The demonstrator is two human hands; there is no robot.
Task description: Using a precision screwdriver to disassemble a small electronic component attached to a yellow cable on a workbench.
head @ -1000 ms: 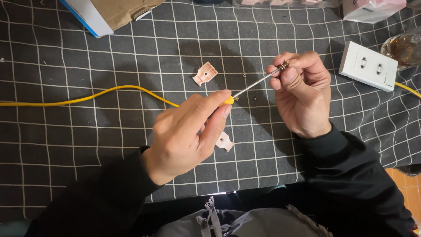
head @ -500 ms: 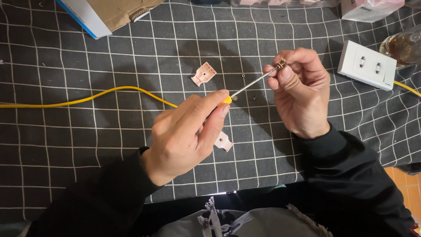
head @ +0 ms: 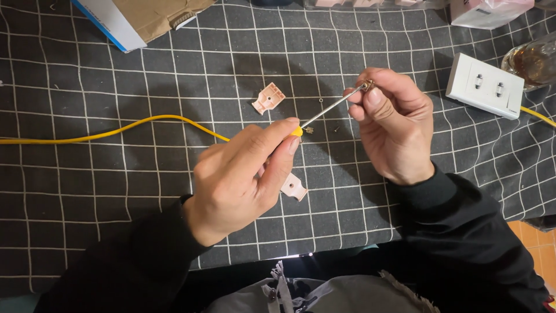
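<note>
Left hand (head: 243,174) grips yellow-handled screwdriver (head: 324,111), shaft tip seated in small brass terminal (head: 368,86) pinched between right hand (head: 394,124) fingertips, above gridded black cloth (head: 116,191). Step appears screw-turning; next needs steady tip alignment, firm pinch.

Looks like a home hobby or repair setup, not a factory. The bench (head: 87,191) is covered with a dark cloth printed with a white grid, a household sort of covering. At 2 o'clock lies a white wall socket plate (head: 484,85) with a yellow cable (head: 116,132) running across from 9 o'clock. Small pink plastic parts (head: 269,97) lie near centre. At 11 o'clock sits a torn cardboard box (head: 152,17); at 3 o'clock a drinking glass (head: 536,61) with brown liquid. Orange floor tiles (head: 536,255) show at 4 o'clock.
</note>
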